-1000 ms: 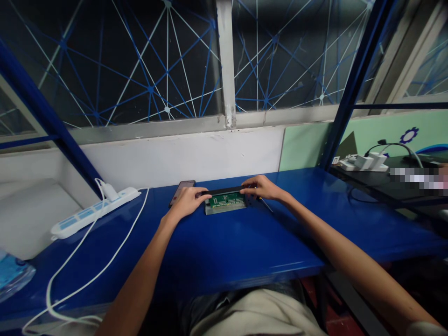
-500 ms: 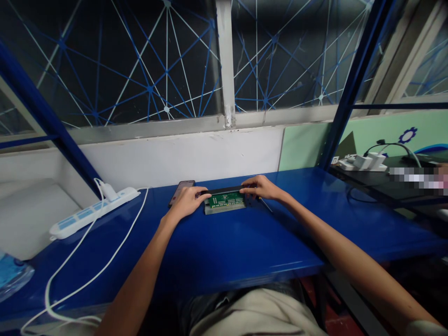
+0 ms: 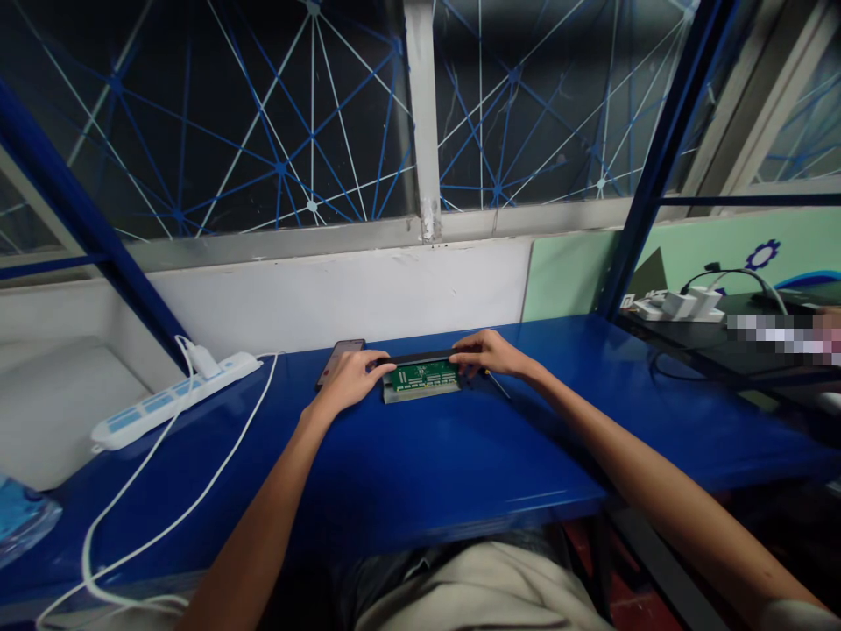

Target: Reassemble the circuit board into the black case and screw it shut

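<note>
A dark, flat panel (image 3: 424, 357) is held at its two ends, tilted up on its edge over a green circuit board (image 3: 427, 374). The board lies in a shallow grey metal tray (image 3: 420, 396) on the blue table. My left hand (image 3: 355, 377) pinches the panel's left end between thumb and fingers. At the right end my right hand (image 3: 490, 352) grips it the same way. Just below the right hand lies a thin screwdriver (image 3: 498, 385). A phone (image 3: 342, 352) rests behind my left hand, partly covered by it.
On the left of the blue table (image 3: 420, 473) stands a white power strip (image 3: 174, 401) with a plug and trailing white cable (image 3: 223, 478). A plastic packet (image 3: 26, 517) sits at the far left. At right, a dark desk carries another power strip (image 3: 683, 305).
Almost nothing differs. Both hands keep their hold on the dark panel, and the view has shifted very slightly.
</note>
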Tool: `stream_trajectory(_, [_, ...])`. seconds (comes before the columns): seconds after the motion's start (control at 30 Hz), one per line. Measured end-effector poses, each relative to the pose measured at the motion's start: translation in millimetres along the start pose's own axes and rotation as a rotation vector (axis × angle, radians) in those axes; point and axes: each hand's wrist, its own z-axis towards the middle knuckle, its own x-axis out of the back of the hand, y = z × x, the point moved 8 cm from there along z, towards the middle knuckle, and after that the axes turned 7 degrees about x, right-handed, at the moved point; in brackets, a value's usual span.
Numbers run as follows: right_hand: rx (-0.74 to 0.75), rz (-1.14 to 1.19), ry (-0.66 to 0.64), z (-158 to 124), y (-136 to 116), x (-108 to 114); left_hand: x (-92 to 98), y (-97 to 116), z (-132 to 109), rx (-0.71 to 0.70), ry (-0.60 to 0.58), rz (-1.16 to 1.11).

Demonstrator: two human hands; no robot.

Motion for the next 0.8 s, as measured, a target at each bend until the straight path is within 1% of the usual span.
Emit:
stream_trajectory(0.23, [0.071, 0.002, -0.068, 1, -2, -7, 1.4, 0, 0, 0.013, -0.029, 0.024])
stream_trajectory(0.67, [0.097, -0.087, -0.047, 0, -10, -5, -0.1, -2, 0, 0.018, -0.033, 0.001])
stream_trajectory(0.8, [0.094, -0.109, -0.041, 0, -9, -6, -2.3, -2, 0, 0.017, -0.065, 0.001])
